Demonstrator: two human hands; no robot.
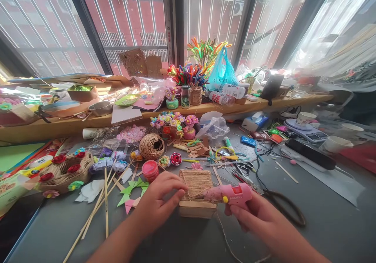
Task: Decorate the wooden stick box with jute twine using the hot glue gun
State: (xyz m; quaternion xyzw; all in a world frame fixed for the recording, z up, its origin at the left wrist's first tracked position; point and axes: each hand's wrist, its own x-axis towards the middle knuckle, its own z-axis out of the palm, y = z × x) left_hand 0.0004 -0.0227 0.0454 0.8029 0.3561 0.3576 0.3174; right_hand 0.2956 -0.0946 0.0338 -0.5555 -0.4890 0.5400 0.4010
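Note:
My right hand (249, 212) grips a pink hot glue gun (235, 194) from the right. Its nozzle meets the twine on top of a small box (197, 209) made of wooden craft sticks. Rows of brown twine (196, 178) cover the far part of the box's top, and a loose strand trails over the table at the lower right. At the box's left edge is my left hand (161, 196), thumb and index finger brought together on the twine. The fingertips partly hide that spot. Behind the box lies a red paper rose (176, 159).
A twine ball (152, 146) and a red-lidded jar (150, 170) stand behind my left hand. Wooden sticks (106, 204) and a flower-trimmed twine basket (85, 169) lie left. Scissors (245, 168) and a black cable (286, 204) are at right. A crowded ledge (176, 113) runs below the windows.

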